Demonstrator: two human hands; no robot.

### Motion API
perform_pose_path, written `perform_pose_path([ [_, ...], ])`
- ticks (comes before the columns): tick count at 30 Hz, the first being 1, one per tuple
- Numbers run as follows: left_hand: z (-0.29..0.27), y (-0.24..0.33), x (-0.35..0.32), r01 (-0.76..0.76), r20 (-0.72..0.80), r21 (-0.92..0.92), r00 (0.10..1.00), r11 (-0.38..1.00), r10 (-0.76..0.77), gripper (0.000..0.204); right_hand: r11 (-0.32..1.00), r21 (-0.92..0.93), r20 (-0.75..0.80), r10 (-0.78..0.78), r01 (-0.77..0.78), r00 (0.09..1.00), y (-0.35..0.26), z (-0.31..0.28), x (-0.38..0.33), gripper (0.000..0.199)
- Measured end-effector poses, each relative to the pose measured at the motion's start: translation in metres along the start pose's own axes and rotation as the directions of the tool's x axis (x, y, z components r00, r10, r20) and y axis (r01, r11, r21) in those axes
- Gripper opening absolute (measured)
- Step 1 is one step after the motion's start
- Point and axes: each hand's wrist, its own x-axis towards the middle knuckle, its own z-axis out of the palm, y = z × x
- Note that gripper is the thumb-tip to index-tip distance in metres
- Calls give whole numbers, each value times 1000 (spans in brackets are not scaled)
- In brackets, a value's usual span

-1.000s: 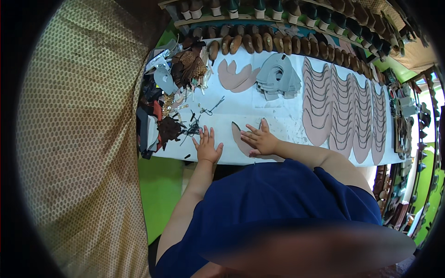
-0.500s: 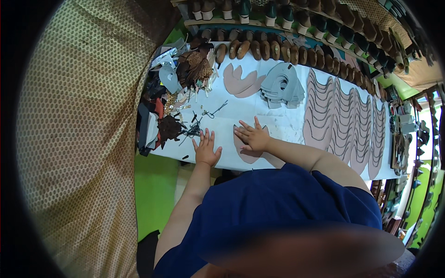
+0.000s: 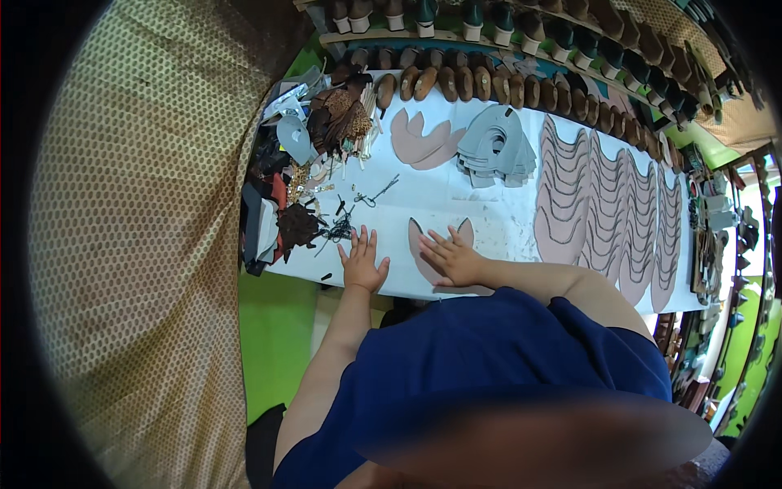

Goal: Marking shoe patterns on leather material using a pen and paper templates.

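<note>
My right hand [image 3: 453, 257] lies with fingers spread on a pinkish curved shoe-upper piece [image 3: 421, 259] near the table's front edge. Dark edging shows on the piece's two pointed tips; the palm hides part of its middle. To its left, my left hand [image 3: 363, 262] rests open on the white table, fingers apart, holding nothing. Just beyond its fingertips is a tangle of dark cord scraps [image 3: 336, 231]. Farther back sit a few overlapping pink upper pieces [image 3: 422, 140] and a stack of grey horseshoe-shaped pieces [image 3: 495, 147].
Overlapping rows of dark-edged pink pieces [image 3: 562, 196] cover the table's right side. Brown shoe lasts [image 3: 464, 83] line the back, below a shelf of heeled shoes [image 3: 472, 20]. Leather scraps [image 3: 334, 118] crowd the left end, beside a patterned curtain [image 3: 155, 244].
My right hand has slid a little to the right and toward me over the pink piece, uncovering more of its left side. My left hand stays in place.
</note>
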Motion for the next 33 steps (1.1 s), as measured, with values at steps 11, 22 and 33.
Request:
perform_pose_path([
  [11,4,-4,-4,25,14,29,1000,999,-25,78,973,-73,-64,213,-217,975,31,-14,-18,92],
  [22,2,1,-1,-2,-35,12,999,1000,3,78,926,-146,-115,334,-349,935,60,-15,-26,94],
  [33,4,-2,0,-8,-47,5,999,1000,8,77,968,-115,-52,220,-225,974,17,-3,-19,94],
])
